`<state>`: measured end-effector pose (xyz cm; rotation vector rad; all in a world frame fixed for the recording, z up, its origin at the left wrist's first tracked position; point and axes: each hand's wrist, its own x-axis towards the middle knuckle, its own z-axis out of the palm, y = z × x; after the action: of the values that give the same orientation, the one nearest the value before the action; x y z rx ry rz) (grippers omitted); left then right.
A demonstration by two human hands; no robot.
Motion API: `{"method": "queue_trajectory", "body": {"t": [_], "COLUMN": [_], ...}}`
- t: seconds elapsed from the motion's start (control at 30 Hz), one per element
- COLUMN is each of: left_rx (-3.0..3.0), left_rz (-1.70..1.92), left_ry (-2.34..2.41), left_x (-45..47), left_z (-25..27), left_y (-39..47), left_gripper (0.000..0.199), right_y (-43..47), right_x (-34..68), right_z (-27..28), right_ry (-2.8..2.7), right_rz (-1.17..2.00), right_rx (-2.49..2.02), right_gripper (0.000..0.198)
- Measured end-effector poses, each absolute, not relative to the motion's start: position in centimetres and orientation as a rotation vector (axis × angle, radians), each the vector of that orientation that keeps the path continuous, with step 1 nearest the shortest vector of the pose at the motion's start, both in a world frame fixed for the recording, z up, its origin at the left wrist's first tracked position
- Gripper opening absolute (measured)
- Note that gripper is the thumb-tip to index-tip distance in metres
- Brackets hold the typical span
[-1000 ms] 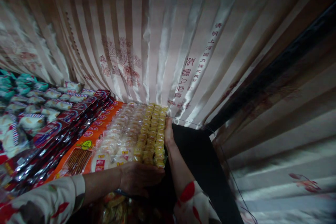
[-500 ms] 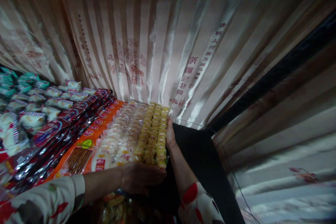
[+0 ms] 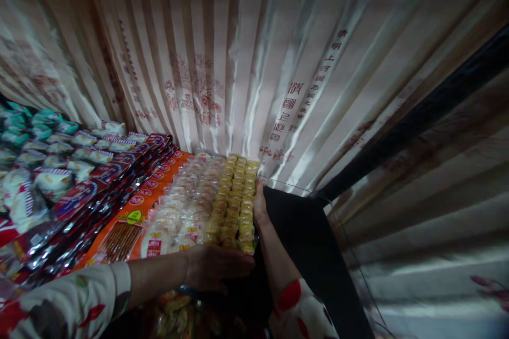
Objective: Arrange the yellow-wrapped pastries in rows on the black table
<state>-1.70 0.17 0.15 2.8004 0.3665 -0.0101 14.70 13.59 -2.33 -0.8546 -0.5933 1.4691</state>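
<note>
Rows of small yellow-wrapped snack packs (image 3: 234, 204) stand at the right end of the display. My left hand (image 3: 217, 267) lies with its fingers stretched flat along the near end of these rows. Against their right side rests my right hand (image 3: 260, 204), fingers extended toward the far end; part of it is hidden by the packs. Directly left of the yellow packs are rows of clear-wrapped pale snacks (image 3: 186, 198). Neither hand wraps round a single pack.
An orange snack bag (image 3: 131, 217) and dark red shiny packs (image 3: 107, 180) lie further left, beside white-wrapped packs (image 3: 51, 180) and green ones (image 3: 43, 122). Pleated printed curtains (image 3: 238, 63) hang behind. A black board (image 3: 306, 243) and a dark bar (image 3: 397, 127) are at right.
The view has shifted slightly, so things sit a little further right. Both hands stay against the yellow packs with no clear movement relative to them.
</note>
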Motion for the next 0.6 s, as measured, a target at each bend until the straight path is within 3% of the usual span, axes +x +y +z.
{"method": "queue_trajectory", "body": {"t": [0.3,0.47,0.6], "left_rx": [2.951,2.963,2.935], "left_rz": [0.024,0.061,0.075], "left_ry": [0.265,0.287,0.252], "left_x": [-1.7,-1.8,-1.9], "left_z": [1.0,0.4,-0.3], "left_y": [0.2,0.3,0.5], "left_gripper": [0.054,0.054,0.056], "right_y": [14.2,14.5,14.4], "right_x": [14.5,14.7,14.6], "right_z": [-1.9,-2.4,-2.1], "right_ry": [-0.593,-0.584,-0.602], "right_rz": [1.559,1.450,1.574], "right_rx": [-0.816,-0.772,-0.774], "right_gripper": [0.054,0.051,0.054]}}
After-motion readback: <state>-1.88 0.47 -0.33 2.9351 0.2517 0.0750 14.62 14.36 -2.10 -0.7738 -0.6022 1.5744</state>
